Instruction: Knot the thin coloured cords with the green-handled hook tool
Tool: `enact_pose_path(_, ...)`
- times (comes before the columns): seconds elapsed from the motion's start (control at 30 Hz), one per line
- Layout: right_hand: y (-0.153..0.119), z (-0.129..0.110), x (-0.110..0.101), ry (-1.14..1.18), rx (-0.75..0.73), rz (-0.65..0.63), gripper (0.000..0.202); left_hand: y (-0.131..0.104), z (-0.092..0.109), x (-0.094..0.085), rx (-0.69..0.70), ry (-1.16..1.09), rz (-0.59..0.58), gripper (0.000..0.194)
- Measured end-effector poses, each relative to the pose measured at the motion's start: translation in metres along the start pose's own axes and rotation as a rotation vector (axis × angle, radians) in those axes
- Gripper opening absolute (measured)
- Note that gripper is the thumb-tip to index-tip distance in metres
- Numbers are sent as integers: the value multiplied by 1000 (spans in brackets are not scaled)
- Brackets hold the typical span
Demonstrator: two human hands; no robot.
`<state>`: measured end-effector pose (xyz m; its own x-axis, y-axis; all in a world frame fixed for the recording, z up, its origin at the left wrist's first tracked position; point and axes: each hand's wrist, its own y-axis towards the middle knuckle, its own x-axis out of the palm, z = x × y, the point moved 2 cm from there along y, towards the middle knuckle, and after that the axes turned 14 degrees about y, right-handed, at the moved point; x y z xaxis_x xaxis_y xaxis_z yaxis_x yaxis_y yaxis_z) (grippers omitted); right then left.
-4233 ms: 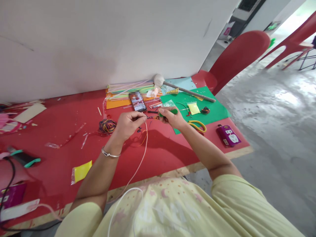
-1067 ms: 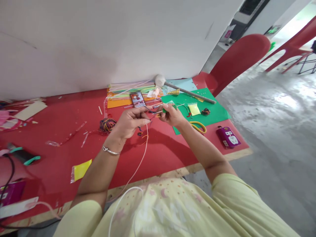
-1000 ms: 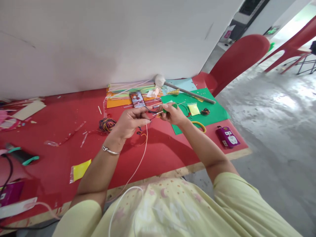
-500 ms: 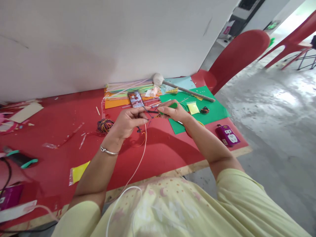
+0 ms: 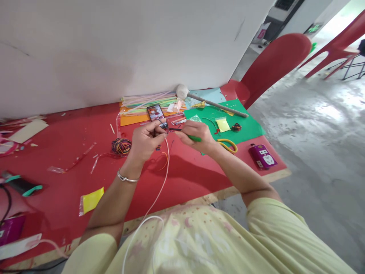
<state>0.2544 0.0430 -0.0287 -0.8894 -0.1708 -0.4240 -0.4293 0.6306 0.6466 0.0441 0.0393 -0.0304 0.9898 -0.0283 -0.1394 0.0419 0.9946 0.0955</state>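
Note:
My left hand (image 5: 146,139) is closed in a pinch over the table, on a thin dark strand (image 5: 162,122) that loops above the fingertips. What else sits between those fingers is too small to make out. My right hand (image 5: 198,134) wraps round a green-handled tool (image 5: 194,138) whose narrow dark shaft points left at the left fingertips. The kind of tip is hidden there. A thin white cable (image 5: 166,167) hangs from beside the left fingers towards my chest. Behind the hands lies a phone (image 5: 156,114) with a lit screen.
On the red table (image 5: 182,186) lie a ball of multicoloured cord (image 5: 121,145), a yellow packet (image 5: 93,199), yellow-handled scissors (image 5: 229,145) and a purple socket block (image 5: 262,156). A green sheet (image 5: 248,127) bears a pale yellow packet (image 5: 222,124). A white wall rises behind.
My right hand has tilted, so the green handle now slopes down to the right below the fingers. The left hand has shifted slightly left, and the tool's shaft meets its fingertips.

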Motion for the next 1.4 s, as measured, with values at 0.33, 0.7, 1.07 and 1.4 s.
enact_pose_path(0.33, -20, 10, 28, -316, -289, 64, 29, -5, 2, 12, -219, -422, -132, 38)
enact_pose_path(0.7, -4, 3, -8, -280, -337, -249, 24, 9, -3, -11, -193, -176, -275, 31)
enact_pose_path(1.07, 2, -7, -17, 487, 284, -139, 38, 8, 0, -10, -217, -131, -376, 24)
enact_pose_path(1.4, -7, 10, 59, 1148, 754, 514, 63, -2, -2, 21, -120, -397, -64, 35)
